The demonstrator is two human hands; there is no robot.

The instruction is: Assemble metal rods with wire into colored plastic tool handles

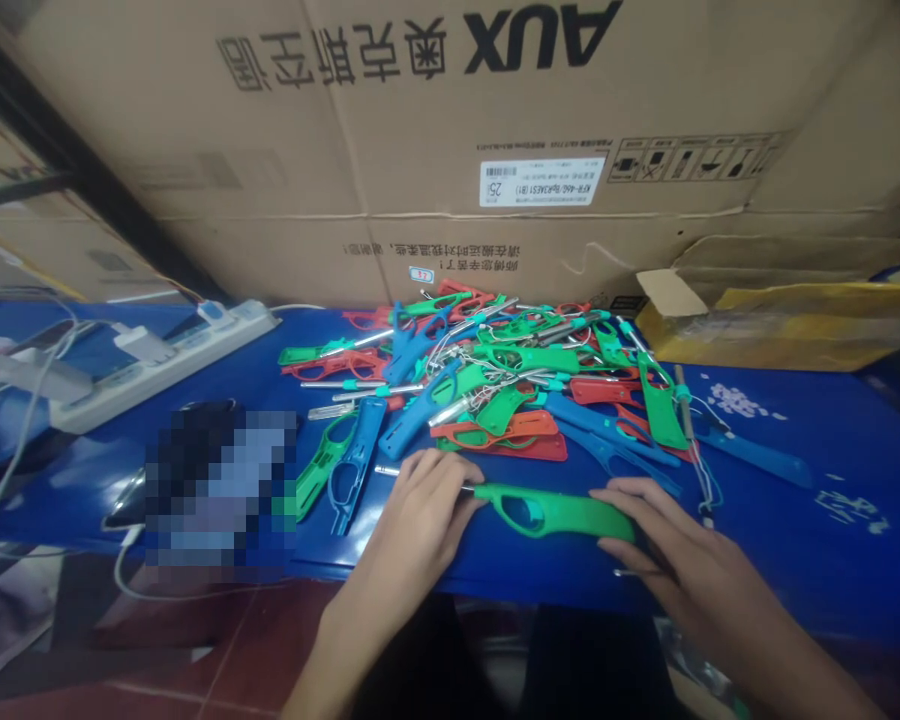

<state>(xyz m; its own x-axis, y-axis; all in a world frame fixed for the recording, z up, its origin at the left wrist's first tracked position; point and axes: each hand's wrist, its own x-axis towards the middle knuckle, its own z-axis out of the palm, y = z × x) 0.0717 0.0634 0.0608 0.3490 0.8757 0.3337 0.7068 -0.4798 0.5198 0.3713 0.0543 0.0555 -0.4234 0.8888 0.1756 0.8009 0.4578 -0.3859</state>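
Observation:
A green gas lighter (570, 512) with a trigger-guard loop lies level between my hands, above the front edge of the blue table. My left hand (433, 505) is closed around its thin metal tube, whose tip pokes out to the left. At the other end, my right hand (671, 540) pinches the green handle between thumb and fingers. A thin metal pin (637, 573) sticks out under the right fingers; what it belongs to is hidden. Just behind my hands rises a pile of red, green and blue lighter parts (495, 375) with metal tubes and wires.
Small white pieces (739, 398) lie at the right near a blue handle (757, 455). An open cardboard box (787, 325) stands at the back right. On the left are a power strip (172, 365) and a white cable (124, 575). A large carton (412, 160) forms the back wall.

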